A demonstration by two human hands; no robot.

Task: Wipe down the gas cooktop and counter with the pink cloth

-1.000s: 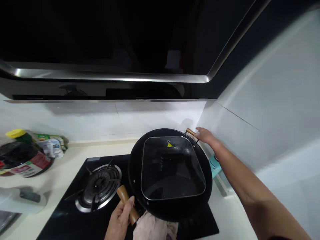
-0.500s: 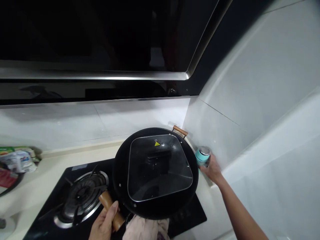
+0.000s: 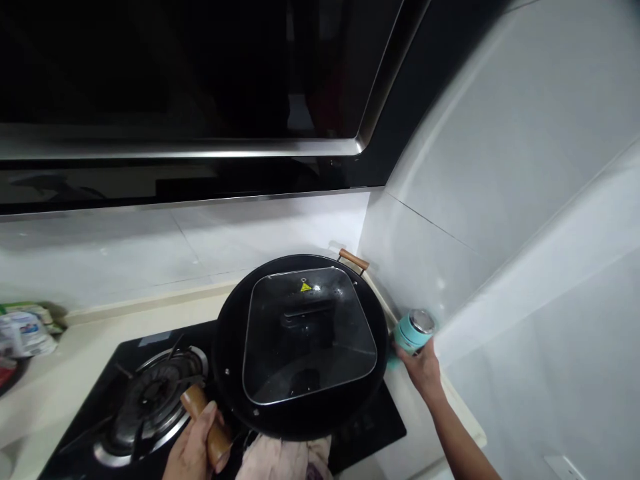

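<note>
My left hand point(image 3: 193, 445) is closed around the wooden handle point(image 3: 206, 427) at the front left of a large black wok point(image 3: 230, 347). Inside the wok's rim lies a square glass lid point(image 3: 310, 347) with a dark handle and a yellow warning sticker. Over at the right, my right hand point(image 3: 423, 367) grips a turquoise flask point(image 3: 414, 332) with a silvery top, tilted slightly, between the wok and the wall. The flask's lower part is partly hidden by my fingers and the wok.
A gas burner point(image 3: 155, 393) sits on the black glass hob point(image 3: 70, 453) left of the wok. Bunched pale cloth point(image 3: 285, 457) shows below the wok. Food packets point(image 3: 27, 330) lie far left. The range hood point(image 3: 200, 150) hangs above; a tiled wall point(image 3: 500, 200) borders the right.
My right hand and the turquoise flask have come down and nearer, and the flask leans more. The view has shifted a little to the right. My left hand stays on the wok handle.
</note>
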